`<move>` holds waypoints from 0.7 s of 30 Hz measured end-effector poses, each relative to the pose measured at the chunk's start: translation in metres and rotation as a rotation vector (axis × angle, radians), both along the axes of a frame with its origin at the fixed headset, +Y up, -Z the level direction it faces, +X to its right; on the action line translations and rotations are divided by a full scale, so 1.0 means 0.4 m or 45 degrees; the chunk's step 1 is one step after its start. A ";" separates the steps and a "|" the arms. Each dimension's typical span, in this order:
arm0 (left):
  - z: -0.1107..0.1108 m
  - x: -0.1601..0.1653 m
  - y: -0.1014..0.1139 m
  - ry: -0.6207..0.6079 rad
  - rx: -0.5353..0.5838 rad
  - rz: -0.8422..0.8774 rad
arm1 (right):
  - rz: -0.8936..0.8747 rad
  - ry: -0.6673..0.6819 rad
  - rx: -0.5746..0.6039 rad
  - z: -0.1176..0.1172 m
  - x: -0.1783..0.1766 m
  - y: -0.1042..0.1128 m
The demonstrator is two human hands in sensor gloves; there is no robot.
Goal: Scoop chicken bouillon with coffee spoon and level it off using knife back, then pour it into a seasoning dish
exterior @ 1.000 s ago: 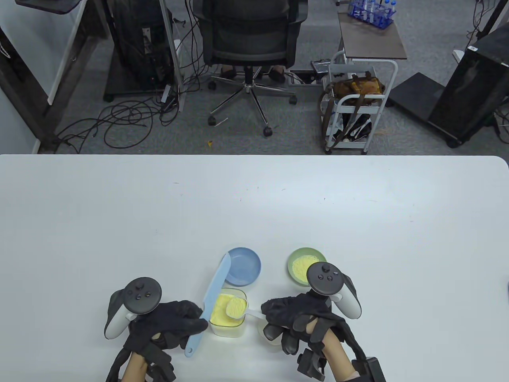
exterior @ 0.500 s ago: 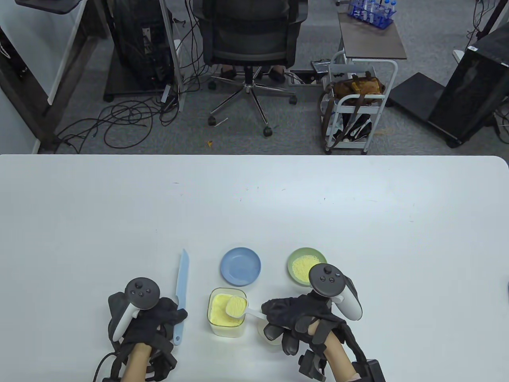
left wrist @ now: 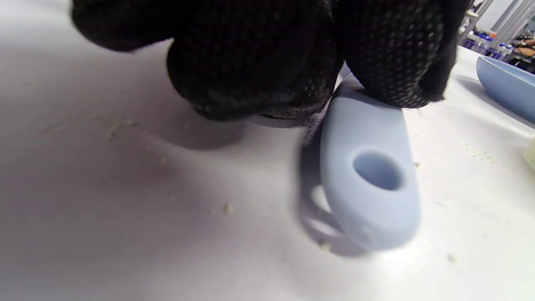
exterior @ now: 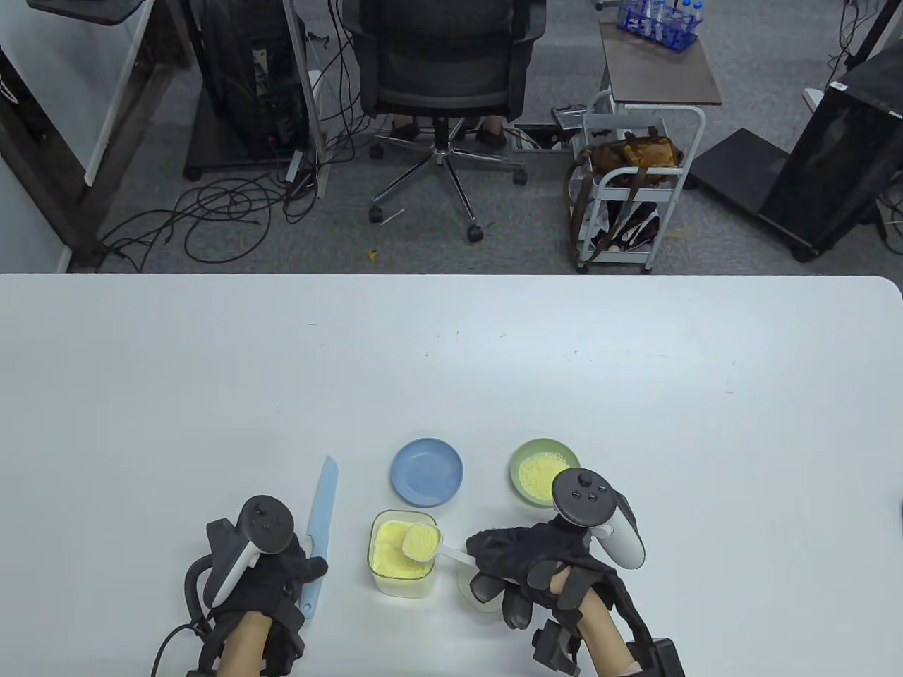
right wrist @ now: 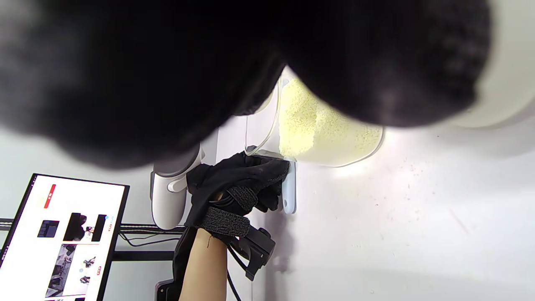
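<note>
Table view: my left hand (exterior: 271, 575) rests on the white counter (exterior: 635, 395), its fingers curled over the handle of the pale blue knife (exterior: 321, 518), which lies flat with its blade pointing away from me. My right hand (exterior: 540, 571) pinches the handle of the white coffee spoon (exterior: 422, 543); its bowl, filled with yellow bouillon, sits over the clear bouillon container (exterior: 402, 557). Beyond the container stand a blue dish (exterior: 427, 472) and a green seasoning dish (exterior: 543, 471) holding some granules.

Left wrist view: gloved fingers (left wrist: 388, 67) press on the knife handle (left wrist: 370, 184), which lies on the counter among scattered crumbs.

Right wrist view: the glove blocks most of the frame; I cannot tell the right fingers' grip here. The container (right wrist: 326, 129) and left hand (right wrist: 234, 184) show beyond, a monitor (right wrist: 62, 234) behind
</note>
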State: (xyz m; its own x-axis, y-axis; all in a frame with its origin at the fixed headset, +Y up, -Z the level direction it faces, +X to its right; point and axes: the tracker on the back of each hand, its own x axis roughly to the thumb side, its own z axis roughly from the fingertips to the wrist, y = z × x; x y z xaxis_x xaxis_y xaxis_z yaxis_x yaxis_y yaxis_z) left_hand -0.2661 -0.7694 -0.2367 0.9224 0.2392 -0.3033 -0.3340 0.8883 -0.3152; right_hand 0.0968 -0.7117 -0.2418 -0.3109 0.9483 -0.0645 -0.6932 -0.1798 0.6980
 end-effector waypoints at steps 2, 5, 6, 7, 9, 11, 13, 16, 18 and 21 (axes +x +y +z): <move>0.002 0.005 0.007 -0.026 0.006 -0.010 | -0.010 -0.005 0.001 0.000 0.003 0.001; 0.010 0.005 0.031 -0.026 0.098 0.023 | -0.027 -0.016 0.008 -0.001 0.008 0.004; 0.013 0.003 0.039 -0.014 0.150 0.039 | -0.034 -0.022 0.011 -0.001 0.010 0.006; 0.018 0.000 0.051 0.005 0.226 0.062 | -0.044 -0.030 0.014 -0.002 0.013 0.008; 0.027 -0.005 0.067 0.033 0.356 0.098 | -0.060 -0.049 0.023 -0.003 0.020 0.010; 0.034 -0.006 0.074 0.049 0.460 0.146 | -0.074 -0.082 0.029 -0.006 0.030 0.009; 0.033 -0.003 0.069 0.036 0.456 0.164 | -0.078 -0.111 0.028 -0.010 0.039 0.005; 0.027 0.004 0.050 -0.002 0.373 0.165 | -0.078 -0.183 0.016 -0.025 0.056 -0.013; 0.025 0.007 0.037 -0.004 0.331 0.171 | -0.070 -0.263 -0.005 -0.044 0.067 -0.034; 0.022 0.006 0.027 -0.009 0.290 0.200 | -0.051 -0.363 -0.035 -0.071 0.069 -0.065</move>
